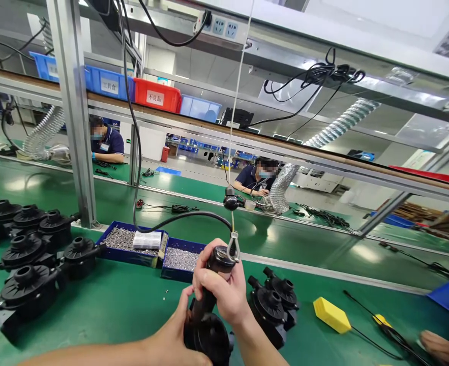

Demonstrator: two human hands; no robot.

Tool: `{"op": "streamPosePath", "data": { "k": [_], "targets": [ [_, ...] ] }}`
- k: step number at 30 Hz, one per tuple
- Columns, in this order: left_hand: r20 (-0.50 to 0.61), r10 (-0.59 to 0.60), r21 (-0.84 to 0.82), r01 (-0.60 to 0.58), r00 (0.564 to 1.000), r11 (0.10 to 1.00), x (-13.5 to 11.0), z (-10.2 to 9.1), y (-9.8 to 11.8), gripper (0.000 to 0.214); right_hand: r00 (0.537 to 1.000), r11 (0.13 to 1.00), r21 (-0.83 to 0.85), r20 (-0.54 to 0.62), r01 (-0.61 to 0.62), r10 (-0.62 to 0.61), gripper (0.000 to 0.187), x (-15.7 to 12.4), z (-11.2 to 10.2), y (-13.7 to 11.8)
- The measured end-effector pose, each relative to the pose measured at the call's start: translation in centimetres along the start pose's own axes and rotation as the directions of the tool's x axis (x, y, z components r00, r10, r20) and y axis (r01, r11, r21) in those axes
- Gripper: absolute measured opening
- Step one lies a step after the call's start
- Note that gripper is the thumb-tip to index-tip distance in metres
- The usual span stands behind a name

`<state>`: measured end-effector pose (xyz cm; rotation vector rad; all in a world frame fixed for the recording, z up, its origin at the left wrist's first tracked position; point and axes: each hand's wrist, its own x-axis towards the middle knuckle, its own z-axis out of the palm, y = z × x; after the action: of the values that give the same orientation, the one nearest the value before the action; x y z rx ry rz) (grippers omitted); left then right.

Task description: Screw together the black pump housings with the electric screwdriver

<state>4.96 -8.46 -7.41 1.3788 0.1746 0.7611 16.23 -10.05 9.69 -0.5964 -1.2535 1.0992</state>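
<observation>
My right hand [234,297] is wrapped round a black electric screwdriver [220,254], which hangs by a metal hook from a thin line and has a black cable. The screwdriver stands nearly upright, its lower end at a black round pump housing [211,338]; where its tip meets the housing I cannot make out. My left hand [167,335] grips the left side of that housing on the green bench. Just beyond my hands are a blue tray of screws [119,258] with a clear plastic box lying in it and a second tray of small metal parts [170,274].
Several black pump housings [29,290] stand at the left, and two more [272,305] at the right. Further right lie a yellow block [331,315] with a cable and another person's blurred hand [443,348]. A metal post [71,112] rises at the left. Co-workers sit beyond.
</observation>
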Motion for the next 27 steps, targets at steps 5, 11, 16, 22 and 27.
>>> {"op": "streamPosePath", "data": {
  "k": [5,11,16,22,27],
  "targets": [
    [-0.023,-0.016,-0.011,0.016,1.0,1.0,0.1,0.4,-0.3,0.149,0.994,0.995,-0.061,-0.069,0.078,-0.082,0.03,-0.4,0.2,0.6],
    [0.133,-0.057,-0.002,0.057,0.989,0.998,-0.3,-0.7,-0.2,0.171,0.967,0.978,-0.009,-0.147,0.21,-0.209,0.019,-0.4,-1.5,-4.4],
    [-0.079,-0.043,0.119,0.052,0.996,0.992,-0.8,0.2,0.2,0.137,0.869,0.93,-0.033,-0.345,0.366,-0.354,0.013,-0.2,-3.2,-8.1],
    [-0.406,0.278,0.68,0.085,0.871,0.728,-1.4,0.3,0.0,0.112,0.769,0.898,-0.141,-0.472,0.417,-0.432,0.014,0.1,-3.7,-7.8],
    [-0.167,0.456,0.875,-0.082,0.874,0.477,-1.8,-0.8,0.5,0.105,0.758,0.892,-0.159,-0.478,0.422,-0.444,0.018,0.3,-3.4,-7.1]
  ]
}}
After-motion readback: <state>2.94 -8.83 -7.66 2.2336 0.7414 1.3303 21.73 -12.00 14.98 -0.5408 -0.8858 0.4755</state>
